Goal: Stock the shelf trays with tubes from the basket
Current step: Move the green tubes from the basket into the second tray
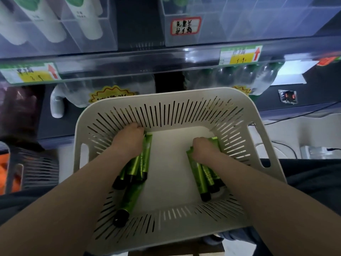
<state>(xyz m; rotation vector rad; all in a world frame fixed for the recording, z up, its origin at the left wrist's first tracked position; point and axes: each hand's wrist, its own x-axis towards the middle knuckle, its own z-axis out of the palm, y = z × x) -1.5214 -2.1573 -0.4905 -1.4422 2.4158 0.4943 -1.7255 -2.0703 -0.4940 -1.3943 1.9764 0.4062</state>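
Observation:
A white slotted basket (171, 100) sits in front of me below the shelf. Both my hands are down inside it. My left hand (129, 141) grips a bunch of green tubes with black caps (142, 161) at the basket's left side. My right hand (203, 149) grips another bunch of green tubes (204, 174) at the right side. One more green tube (129, 202) lies loose on the basket floor near the front left corner. Clear shelf trays (239, 21) stand on the shelf above; the left tray (55, 39) holds white tubes with green tops.
Price labels with red arrows (241, 55) line the shelf edge. A handwritten red-bordered label (186, 25) is stuck on a clear tray. Packs of clear bottles (258, 78) sit on the lower shelf. A dark slotted crate (36, 167) with orange contents stands at the left.

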